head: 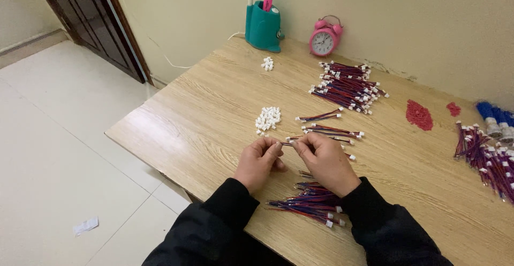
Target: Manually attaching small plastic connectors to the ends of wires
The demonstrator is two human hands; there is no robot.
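both hands, left hand (258,161) and right hand (326,161), pinched a thin wire (287,144) between closed fingers above the table (203,111); white connectors (267,119) lay just beyond, a wire bundle (310,204) near the wrists.

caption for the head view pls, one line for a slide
Left hand and right hand pinch a red-and-blue wire lead over a wooden table, beside white connectors.
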